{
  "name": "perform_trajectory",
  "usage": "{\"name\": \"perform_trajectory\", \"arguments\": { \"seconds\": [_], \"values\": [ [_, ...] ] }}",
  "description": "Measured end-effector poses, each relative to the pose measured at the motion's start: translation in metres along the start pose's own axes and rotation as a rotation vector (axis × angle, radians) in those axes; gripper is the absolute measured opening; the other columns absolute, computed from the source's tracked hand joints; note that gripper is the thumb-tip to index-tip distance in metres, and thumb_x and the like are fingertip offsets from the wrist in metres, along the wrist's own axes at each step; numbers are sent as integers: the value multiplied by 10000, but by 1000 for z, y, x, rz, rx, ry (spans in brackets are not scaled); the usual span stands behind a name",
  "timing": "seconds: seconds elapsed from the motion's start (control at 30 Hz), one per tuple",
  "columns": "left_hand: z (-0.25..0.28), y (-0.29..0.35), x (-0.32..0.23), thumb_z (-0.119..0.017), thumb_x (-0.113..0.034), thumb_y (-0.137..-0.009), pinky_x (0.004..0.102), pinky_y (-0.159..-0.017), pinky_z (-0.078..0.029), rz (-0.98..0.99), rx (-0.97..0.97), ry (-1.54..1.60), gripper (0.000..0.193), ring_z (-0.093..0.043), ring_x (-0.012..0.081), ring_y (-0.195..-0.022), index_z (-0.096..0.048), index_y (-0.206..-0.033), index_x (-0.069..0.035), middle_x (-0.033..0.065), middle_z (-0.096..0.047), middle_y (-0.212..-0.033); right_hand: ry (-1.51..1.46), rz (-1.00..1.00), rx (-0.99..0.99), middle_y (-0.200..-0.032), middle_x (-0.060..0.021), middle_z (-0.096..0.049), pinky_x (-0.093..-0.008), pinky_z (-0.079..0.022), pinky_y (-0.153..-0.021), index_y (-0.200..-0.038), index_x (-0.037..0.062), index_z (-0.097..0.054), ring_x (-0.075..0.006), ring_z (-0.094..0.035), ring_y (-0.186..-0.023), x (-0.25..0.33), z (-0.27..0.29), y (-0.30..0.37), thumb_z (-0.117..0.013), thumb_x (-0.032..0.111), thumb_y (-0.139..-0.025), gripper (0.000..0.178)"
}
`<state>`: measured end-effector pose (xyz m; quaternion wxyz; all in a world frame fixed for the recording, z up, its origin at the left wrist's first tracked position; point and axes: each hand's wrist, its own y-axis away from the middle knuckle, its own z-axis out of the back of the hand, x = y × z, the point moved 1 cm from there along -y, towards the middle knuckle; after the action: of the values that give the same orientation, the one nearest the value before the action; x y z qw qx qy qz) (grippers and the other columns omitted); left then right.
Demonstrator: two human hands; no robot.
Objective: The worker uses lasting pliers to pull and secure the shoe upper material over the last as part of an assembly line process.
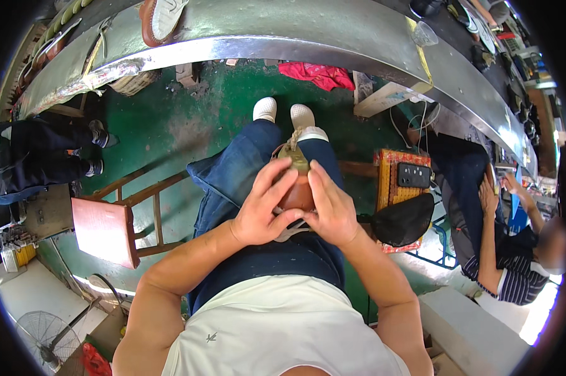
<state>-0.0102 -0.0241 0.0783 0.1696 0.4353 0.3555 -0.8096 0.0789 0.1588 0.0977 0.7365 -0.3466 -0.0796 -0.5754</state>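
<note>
Over my lap, between my thighs, a brown leather shoe (pixel 297 195) is held with its far end away from me. An olive-green shoe last (pixel 293 158) shows at that far end, with a loop of twisted cord (pixel 293 138) on top. My left hand (pixel 267 203) is closed on the shoe's left side, fingers reaching up to the last. From the right, my right hand (pixel 333 210) grips the other side. Both thumbs meet at the near end. A pale edge of the shoe shows below them; its underside is hidden.
A long metal-edged workbench (pixel 232 49) curves across the far side, carrying a brown shoe with a pale sole (pixel 162 24). To my left stands a stool (pixel 104 232). At right, a phone (pixel 414 175) and a black pouch (pixel 403 220) lie on a seat; beyond, another person (pixel 515 257) sits working.
</note>
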Motion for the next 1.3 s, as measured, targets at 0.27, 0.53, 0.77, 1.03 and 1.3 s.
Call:
{"name": "perform_trajectory", "arguments": {
  "seconds": [0.27,0.53,0.77,1.03,1.3],
  "values": [
    [-4,4,11,-859,-257,-783,520,-1070,-434,-103,-95,-59,700,-523,429,-1241,-560,-1378,-41,224,-475,-1389,-40,100,-108,-1355,-230,-571,-464,-565,-963,-1322,-76,-557,-446,-625,-1181,-10,-9,3,-820,108,-609,782],
    [-9,1,14,-864,-319,-806,477,-995,-468,-104,-119,-182,714,-542,386,-1166,-541,-1380,-43,223,-498,-1319,-33,99,-63,-1305,-231,-586,-459,-560,-949,-1270,-94,-563,-441,-627,-1159,-14,-2,-17,-838,190,-724,674],
    [6,-7,24,-940,-281,-682,516,-1161,-350,-43,8,-267,1102,-373,521,-1393,-309,-1553,-43,309,-256,-1553,-39,65,-55,-1322,-221,-593,-440,-552,-976,-1313,-66,-548,-416,-626,-1183,-19,3,-23,-854,261,-743,725],
    [2,-19,64,-861,-71,-792,406,-1115,-448,395,45,57,1121,-509,285,-1380,-108,-1622,-40,173,-457,-1523,21,-182,156,-1404,-267,-516,-478,-406,-1115,-1423,-37,-464,-398,-507,-1320,-10,3,24,-890,387,-698,942],
    [31,-76,21,-839,-254,-862,352,-1102,-443,627,123,358,942,-554,227,-1309,-285,-1571,29,170,-578,-1422,102,-192,704,-1241,-89,-652,-445,-499,-869,-1215,81,-671,-322,-632,-1079,-7,10,86,-830,342,-757,550]
  ]
}}
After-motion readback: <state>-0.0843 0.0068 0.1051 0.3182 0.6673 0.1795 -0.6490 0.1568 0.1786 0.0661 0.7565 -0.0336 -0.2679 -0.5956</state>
